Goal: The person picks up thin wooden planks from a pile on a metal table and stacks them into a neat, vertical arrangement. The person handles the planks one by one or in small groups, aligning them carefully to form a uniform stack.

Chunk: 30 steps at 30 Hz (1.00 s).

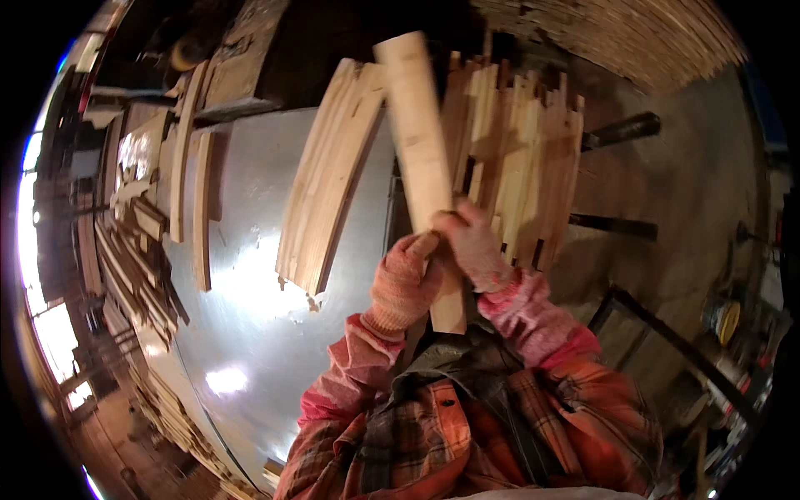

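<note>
A flat, light wooden board (415, 133) is held lengthwise in front of my body, its far end slightly blurred. My left hand (402, 285), in a pinkish knit glove, closes on the left edge of its lower part. On the opposite edge, my right hand (475, 250) grips the same board with bent fingers, close beside the left. To the left, a group of long wooden strips (329, 175) lies side by side on a shiny metal tabletop (250, 183). Beyond my right hand is a stack of narrow wooden strips (521, 150).
Two single strips (202, 212) lie at the table's left. Past that edge is a heap of offcuts (137, 258). Dark metal bars (621, 227) jut out right of the stack. A large bundle of thin slats (633, 37) stands at the far right.
</note>
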Motion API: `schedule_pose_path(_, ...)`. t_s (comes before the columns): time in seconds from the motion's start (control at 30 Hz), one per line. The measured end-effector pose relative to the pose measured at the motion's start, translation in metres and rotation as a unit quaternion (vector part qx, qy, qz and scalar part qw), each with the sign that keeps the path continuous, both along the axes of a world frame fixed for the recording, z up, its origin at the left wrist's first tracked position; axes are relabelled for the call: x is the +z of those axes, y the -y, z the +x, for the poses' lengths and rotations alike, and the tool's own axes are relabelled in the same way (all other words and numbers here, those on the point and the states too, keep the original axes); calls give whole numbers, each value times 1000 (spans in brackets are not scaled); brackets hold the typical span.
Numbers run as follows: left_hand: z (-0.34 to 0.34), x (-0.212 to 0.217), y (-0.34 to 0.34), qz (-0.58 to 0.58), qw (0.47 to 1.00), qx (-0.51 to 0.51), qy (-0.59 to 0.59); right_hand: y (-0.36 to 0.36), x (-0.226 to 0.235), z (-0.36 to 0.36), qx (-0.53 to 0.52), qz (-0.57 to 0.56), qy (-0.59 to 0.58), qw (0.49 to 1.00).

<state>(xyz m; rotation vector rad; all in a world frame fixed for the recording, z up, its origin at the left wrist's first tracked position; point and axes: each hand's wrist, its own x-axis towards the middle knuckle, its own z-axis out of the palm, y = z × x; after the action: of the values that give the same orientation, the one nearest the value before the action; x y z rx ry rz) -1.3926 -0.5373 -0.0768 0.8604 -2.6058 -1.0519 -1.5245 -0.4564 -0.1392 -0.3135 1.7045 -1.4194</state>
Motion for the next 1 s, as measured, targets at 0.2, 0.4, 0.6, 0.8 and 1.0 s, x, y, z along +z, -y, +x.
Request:
schedule_pose_path(0.2, 33, -17, 110, -163, 962, 188, 107, -42, -73, -73, -86, 172, -136, 972)
schedule_pose_path(0.4, 60, -34, 135, -184, 909, 126, 350, -19, -162, -126, -64, 331, -129, 933)
schedule_pose_path(0.6, 53, -35, 142, -160, 910, 91, 372, 23, -191, -133, 93, 380, -117, 913)
schedule_pose_path(0.8, 50, -21, 134, -85, 943, 211, 243, 22, -116, -110, 92, 283, -175, 938)
schedule_pose_path(1.0, 22, 18, 70, 347, 903, 251, -28, 9, 5, 18, 233, -69, -97, 965)
